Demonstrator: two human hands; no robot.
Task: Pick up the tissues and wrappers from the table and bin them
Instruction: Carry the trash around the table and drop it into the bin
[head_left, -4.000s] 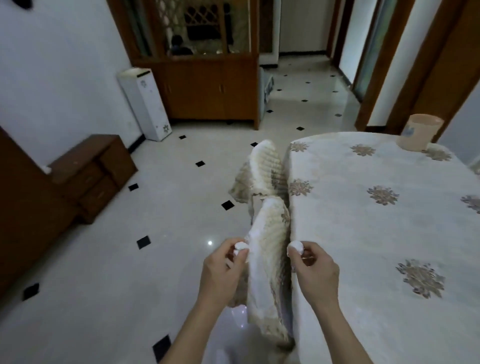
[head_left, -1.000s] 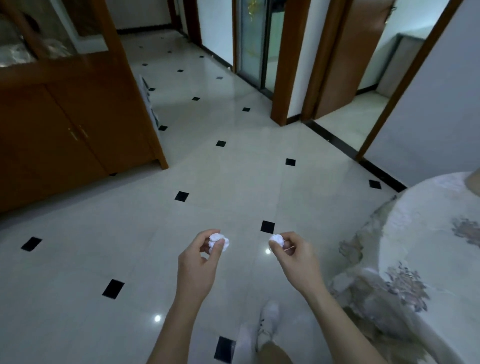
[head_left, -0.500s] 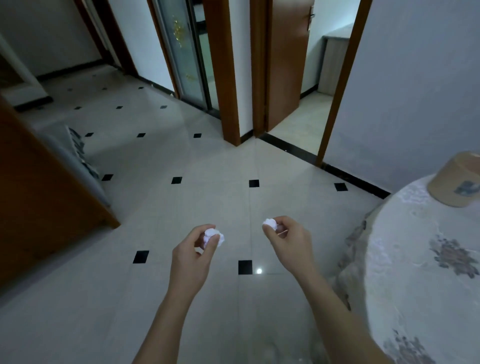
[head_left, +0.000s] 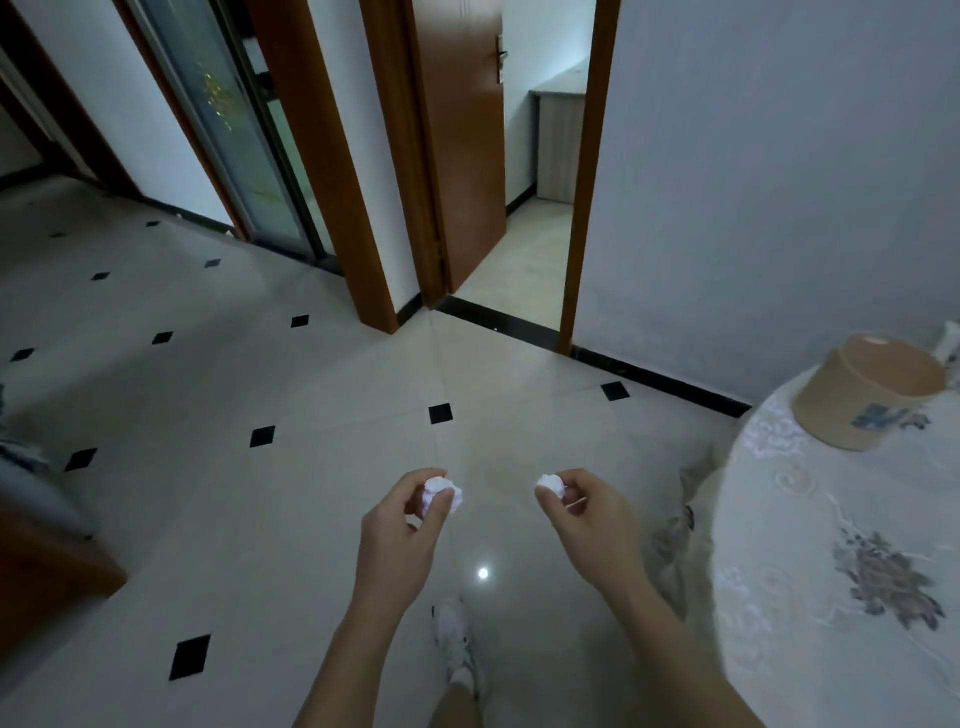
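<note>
1. The left hand (head_left: 400, 530) is held over the floor (head_left: 249, 525). Its grip is closed on the left tissue ball (head_left: 442, 493), pinched between thumb and fingertips. The ball projects forward of the palm.
2. The right hand (head_left: 589, 519) is level with the left and apart from it. Its grip pinches the right tissue ball (head_left: 551, 486) in the same way.
3. The bench (head_left: 810, 649) lies to the right, so the right hand is nearer to it. A tan cylindrical container (head_left: 872, 405) stands on its far part; its function cannot be determined.
4. No bin is in view, so its direction from either grip cannot be established. The bin probably has to be located first.
</note>
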